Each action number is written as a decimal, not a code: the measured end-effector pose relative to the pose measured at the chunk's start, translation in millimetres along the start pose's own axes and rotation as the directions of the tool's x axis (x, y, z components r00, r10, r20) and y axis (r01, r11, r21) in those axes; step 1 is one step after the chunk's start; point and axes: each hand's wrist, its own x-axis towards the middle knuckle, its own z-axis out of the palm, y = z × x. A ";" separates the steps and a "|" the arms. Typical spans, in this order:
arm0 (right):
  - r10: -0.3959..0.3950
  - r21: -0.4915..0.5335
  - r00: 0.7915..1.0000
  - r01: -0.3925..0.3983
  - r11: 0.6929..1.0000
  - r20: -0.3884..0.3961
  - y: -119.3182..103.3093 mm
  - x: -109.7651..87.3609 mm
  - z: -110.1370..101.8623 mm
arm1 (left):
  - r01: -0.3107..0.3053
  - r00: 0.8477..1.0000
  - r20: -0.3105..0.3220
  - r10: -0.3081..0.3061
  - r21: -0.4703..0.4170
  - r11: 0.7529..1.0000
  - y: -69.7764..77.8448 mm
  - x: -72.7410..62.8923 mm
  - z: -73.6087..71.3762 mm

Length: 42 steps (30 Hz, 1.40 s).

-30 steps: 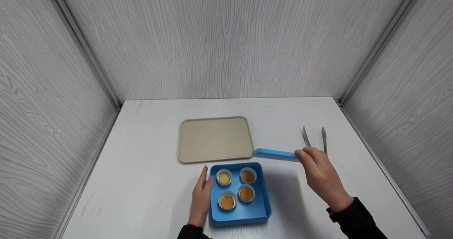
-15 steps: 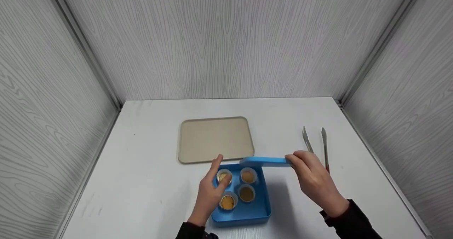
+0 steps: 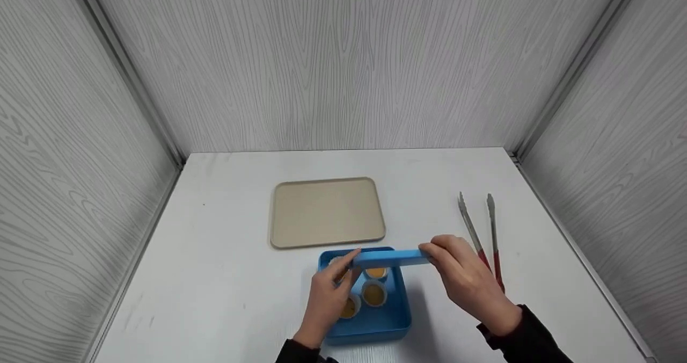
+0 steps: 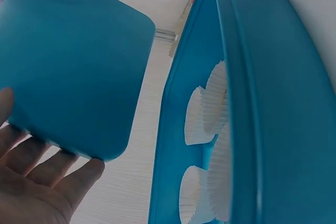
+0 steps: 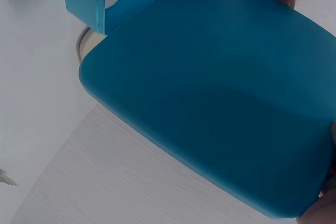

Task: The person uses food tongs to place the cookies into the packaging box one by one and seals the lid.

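Observation:
A flat blue lid (image 3: 393, 259) is held up, tilted, above the far part of a blue box (image 3: 378, 326). My right hand (image 3: 468, 281) grips the lid's right edge. At its left edge my left hand (image 3: 326, 301) pinches it, with the thumb on one face and the fingers along the edge in the left wrist view. Inside the box stand several small pastries in white pleated paper cups (image 3: 374, 294), some partly hidden by the lid and left hand. The right wrist view shows the lid's broad face (image 5: 210, 93).
A beige tray (image 3: 327, 212) lies on the white table (image 3: 214, 277) behind the box. Metal tongs (image 3: 494, 234) with red handles lie spread at the right, partly behind the right hand. Grey wood-grain panels (image 3: 343, 67) enclose the back and sides.
My right hand has brought the lid left and nearer, over the box. My left hand has left the box's side and taken hold of the lid's left edge.

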 end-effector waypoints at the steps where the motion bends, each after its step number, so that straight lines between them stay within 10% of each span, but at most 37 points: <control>1: -0.001 0.001 1.000 0.001 1.000 0.002 -0.2 0.0 -0.2 | -0.004 1.000 -0.015 0.004 0.005 1.000 0.3 -0.3 0.2; 15: 0.025 0.080 1.000 -0.023 0.996 -0.013 3.4 0.3 -0.9 | -0.077 0.989 -0.126 0.081 0.038 0.996 1.5 -2.3 3.5; 27: 0.255 0.233 0.963 -0.229 0.945 -0.091 18.8 -12.9 4.5 | -0.019 0.981 -0.194 0.019 0.000 1.000 1.7 -5.1 0.9; 33: 0.370 0.326 0.926 -0.329 0.886 -0.070 25.4 -20.6 7.7 | -0.016 0.980 -0.197 0.013 -0.012 1.000 0.9 -5.1 0.2; 42: 0.570 0.479 0.821 -0.515 0.711 0.038 29.3 -34.8 22.8 | -0.037 0.980 -0.195 0.027 -0.048 0.998 3.2 -6.5 -1.8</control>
